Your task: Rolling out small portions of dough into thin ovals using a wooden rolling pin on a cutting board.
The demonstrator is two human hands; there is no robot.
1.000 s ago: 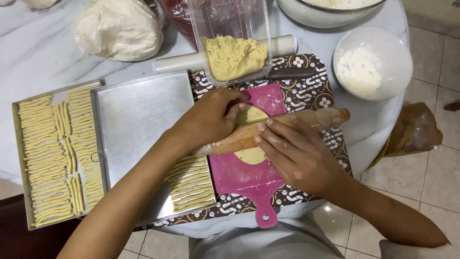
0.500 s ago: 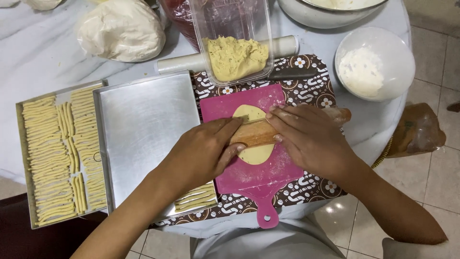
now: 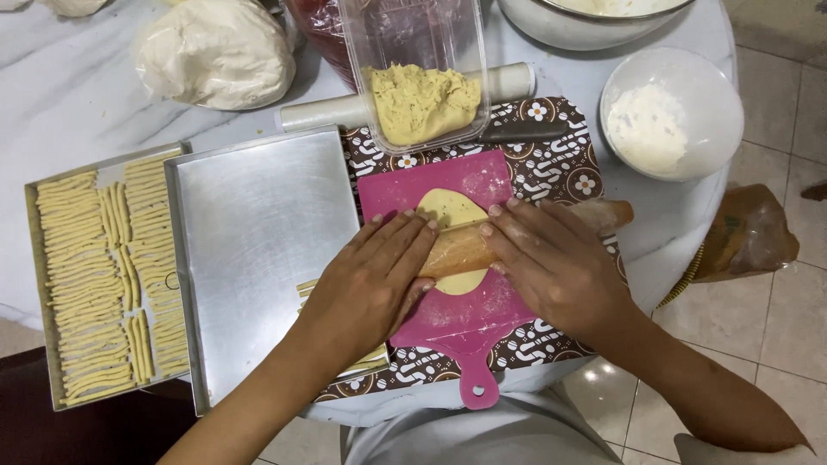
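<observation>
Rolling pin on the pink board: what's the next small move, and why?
Probably push the wooden rolling pin away, over the far part of the dough. Both the left hand and right hand lie flat on it, and the pale oval on the pink cutting board looks small and shows on both sides of the pin.

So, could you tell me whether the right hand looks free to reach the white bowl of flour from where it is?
Probably yes. The right hand lies flat on the rolling pin, gripping nothing, and the bowl sits up and to its right with only bare cloth and table between them.
</observation>
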